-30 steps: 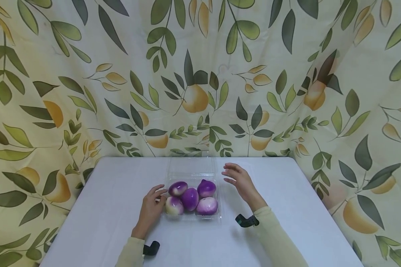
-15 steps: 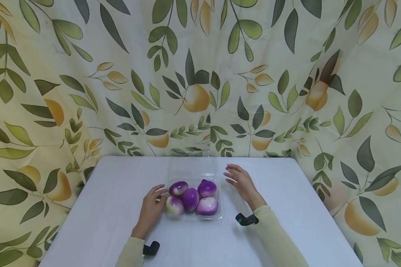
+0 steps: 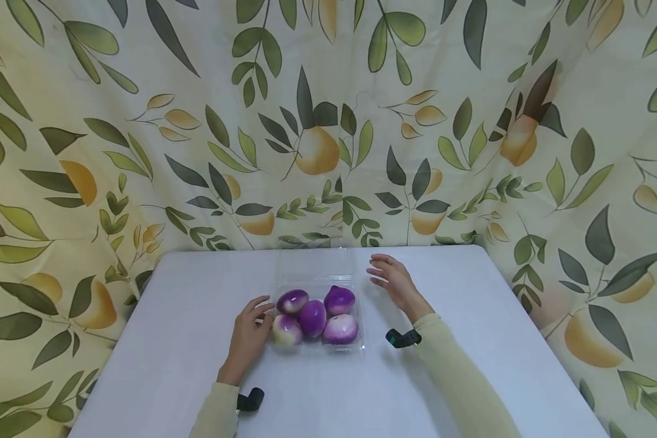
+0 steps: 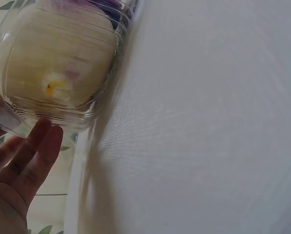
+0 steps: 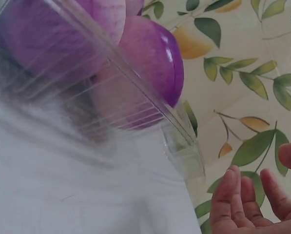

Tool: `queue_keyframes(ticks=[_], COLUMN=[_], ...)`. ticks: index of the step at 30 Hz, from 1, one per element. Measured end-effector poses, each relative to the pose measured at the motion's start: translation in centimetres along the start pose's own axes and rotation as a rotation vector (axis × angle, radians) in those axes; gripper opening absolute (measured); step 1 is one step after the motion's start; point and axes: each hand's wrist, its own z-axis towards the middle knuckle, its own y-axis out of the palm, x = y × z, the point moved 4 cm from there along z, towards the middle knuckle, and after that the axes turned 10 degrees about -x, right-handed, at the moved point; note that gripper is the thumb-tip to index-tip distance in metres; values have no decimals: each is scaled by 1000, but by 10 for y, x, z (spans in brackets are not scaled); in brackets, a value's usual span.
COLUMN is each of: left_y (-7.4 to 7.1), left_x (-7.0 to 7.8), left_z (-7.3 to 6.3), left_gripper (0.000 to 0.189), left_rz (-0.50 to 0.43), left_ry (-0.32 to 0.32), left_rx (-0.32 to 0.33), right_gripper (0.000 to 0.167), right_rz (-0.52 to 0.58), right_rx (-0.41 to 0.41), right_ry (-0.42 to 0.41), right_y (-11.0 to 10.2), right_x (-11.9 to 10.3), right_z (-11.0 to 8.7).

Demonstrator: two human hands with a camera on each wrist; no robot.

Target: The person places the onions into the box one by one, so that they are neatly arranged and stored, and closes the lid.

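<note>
A clear plastic clamshell box (image 3: pixel 356 348) stands on the table with its lid (image 3: pixel 313 266) folded back. Several purple and white onions (image 3: pixel 311 319) fill its base. At the box's left side is my left hand (image 3: pixel 246 337). In the left wrist view its fingertips (image 4: pixel 51 136) meet the plastic near a corner, close to a pale onion (image 4: pixel 52 53). My right hand (image 3: pixel 395 286) is held apart from the box, to the right of the lid hinge. Its fingers (image 5: pixel 225 195) are loosely bent with nothing in them, and onions (image 5: pixel 135 73) show through the box wall nearby.
A white cloth covers the table (image 3: pixel 317 395). Behind and at both sides hangs a curtain (image 3: pixel 317 201) with leaves and fruit printed on it. Each wrist wears a black camera mount, one on the left (image 3: pixel 250 400) and one on the right (image 3: pixel 403 338).
The head view has tipped slightly down, so the table and box sit higher in it. Both hands keep nearly the same places beside the box, and the onions have not moved.
</note>
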Motion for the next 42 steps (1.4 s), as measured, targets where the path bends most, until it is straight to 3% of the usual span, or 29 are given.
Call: queue_keyframes(ticks=[7,13,24,30,35,42], left_y=[1,-2,-3,-1,0,-3], left_x=[-1,0,1,0,2,3], left_z=[4,4,1,-4,-2,-2], left_gripper=[20,19,20,19,19,20], left_rz=[6,7,4,6,-7,26], left_ry=[16,22,27,29,8,21], left_rx=[-31,25,42,36,26,55], right_gripper=[48,50,49,49,47,46], right_rz=[8,-32,-36,-59,-54,-40], right_rx=[25,-19,14,-13,-11,-5], right_ry=[22,-17,13,65,60,76], right_y=[-3,0,2,4,2,8], right_x=[9,7,2,10,12,7], right_z=[11,23,32,36,38,54])
